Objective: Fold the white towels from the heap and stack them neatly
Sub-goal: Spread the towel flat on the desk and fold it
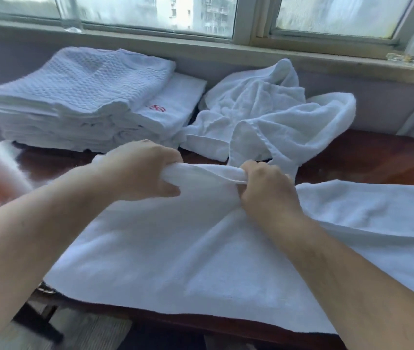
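Spanning the back of the scene, a window point(130, 11) with a pale sill runs above a dark reddish wooden table point(367, 157). Most of the table's near part is covered by one white towel point(175, 248), which lies spread and creased, its near edge at the table's front and its right side trailing out of view. At the back left stands a tall stack point(74, 97) of folded white towels, the top one waffle-textured. Right of the stack, under the sill, sits the loose heap point(264, 109) of crumpled white towels, one hemmed edge drooping toward the spread towel. Between stack and heap lies a lower folded towel point(180, 97), touching both. The left hand point(145, 170) and the right hand point(264, 185) both have their fingers curled round the bunched far edge of the spread towel, a short rolled ridge of cloth stretched between them. A small red mark point(156, 108) shows on the lower folded towel. A clear glass dish point(405, 59) rests on the sill at the far right.
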A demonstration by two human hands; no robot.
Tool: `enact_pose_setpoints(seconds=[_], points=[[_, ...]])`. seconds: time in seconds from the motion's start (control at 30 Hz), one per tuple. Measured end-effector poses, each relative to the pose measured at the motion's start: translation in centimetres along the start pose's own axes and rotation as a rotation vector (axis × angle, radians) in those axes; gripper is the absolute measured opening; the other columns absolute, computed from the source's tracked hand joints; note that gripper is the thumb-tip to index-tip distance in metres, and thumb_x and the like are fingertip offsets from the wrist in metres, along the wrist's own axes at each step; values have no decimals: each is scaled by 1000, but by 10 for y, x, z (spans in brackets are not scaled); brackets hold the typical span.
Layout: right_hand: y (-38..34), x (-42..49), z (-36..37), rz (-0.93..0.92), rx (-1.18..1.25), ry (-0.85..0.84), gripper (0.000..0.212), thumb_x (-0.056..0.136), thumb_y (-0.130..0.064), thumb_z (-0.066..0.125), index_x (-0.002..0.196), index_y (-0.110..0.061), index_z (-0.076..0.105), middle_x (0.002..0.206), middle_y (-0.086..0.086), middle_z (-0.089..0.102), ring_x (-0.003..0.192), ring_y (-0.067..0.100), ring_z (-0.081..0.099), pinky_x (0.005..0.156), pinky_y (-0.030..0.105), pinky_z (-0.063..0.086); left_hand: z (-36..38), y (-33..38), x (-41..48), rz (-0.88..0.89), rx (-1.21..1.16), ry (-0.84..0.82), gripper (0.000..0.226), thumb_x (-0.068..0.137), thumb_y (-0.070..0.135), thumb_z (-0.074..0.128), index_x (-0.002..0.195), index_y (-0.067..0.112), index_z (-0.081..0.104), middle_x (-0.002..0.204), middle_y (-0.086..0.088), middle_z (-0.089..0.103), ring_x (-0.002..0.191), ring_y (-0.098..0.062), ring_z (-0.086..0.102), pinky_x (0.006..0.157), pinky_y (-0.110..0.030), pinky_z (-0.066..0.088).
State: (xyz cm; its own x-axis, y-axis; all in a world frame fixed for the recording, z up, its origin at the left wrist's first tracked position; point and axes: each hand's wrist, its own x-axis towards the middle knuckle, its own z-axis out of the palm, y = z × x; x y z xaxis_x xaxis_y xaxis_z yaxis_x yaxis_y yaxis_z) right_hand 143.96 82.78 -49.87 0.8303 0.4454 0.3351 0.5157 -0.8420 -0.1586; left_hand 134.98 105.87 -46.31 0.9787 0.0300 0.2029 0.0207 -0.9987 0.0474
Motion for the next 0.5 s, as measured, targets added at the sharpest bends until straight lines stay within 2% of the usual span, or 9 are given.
enact_pose_setpoints(seconds=[0.07,0.2,0.3,0.37,0.43,0.5], points=[[-1,3,5,2,-92,98,24,91,-17,51,114,-20,57,105,5,61,100,31,55,83,42,39,-3,-11,-6,-51,117,-54,29,77,49,71,102,46,57,77,19,48,84,-12,45,62,-30,34],[-20,9,21,-107,-176,29,49,90,-40,65,131,-24,43,115,3,53,106,28,53,87,43,40,3,-19,-14,-172,213,185,28,85,22,66,107,38,62,101,8,63,90,-28,63,67,-35,45],[-28,21,24,-94,-214,65,32,94,-17,53,126,-18,46,115,7,56,105,31,58,85,42,42,5,-26,-10,-261,324,300,32,83,5,66,109,23,63,98,-3,58,85,-34,65,62,-40,49],[-27,26,24,-65,-197,97,33,92,-6,47,122,-17,50,113,9,56,102,33,59,80,40,44,6,-33,-7,-297,373,362,31,82,-3,61,107,15,61,99,-9,51,80,-36,63,54,-39,42],[-22,26,26,-65,-191,119,34,92,-4,46,122,-18,51,112,9,55,99,32,61,76,39,43,9,-38,-4,-280,379,397,29,81,-2,61,106,13,58,100,-10,50,77,-37,62,53,-38,38],[-16,25,30,-72,-200,131,34,91,-3,47,122,-17,52,111,9,56,97,32,62,75,38,43,11,-41,-2,-196,311,332,29,84,21,71,110,19,56,100,-5,58,81,-36,64,60,-38,42]])
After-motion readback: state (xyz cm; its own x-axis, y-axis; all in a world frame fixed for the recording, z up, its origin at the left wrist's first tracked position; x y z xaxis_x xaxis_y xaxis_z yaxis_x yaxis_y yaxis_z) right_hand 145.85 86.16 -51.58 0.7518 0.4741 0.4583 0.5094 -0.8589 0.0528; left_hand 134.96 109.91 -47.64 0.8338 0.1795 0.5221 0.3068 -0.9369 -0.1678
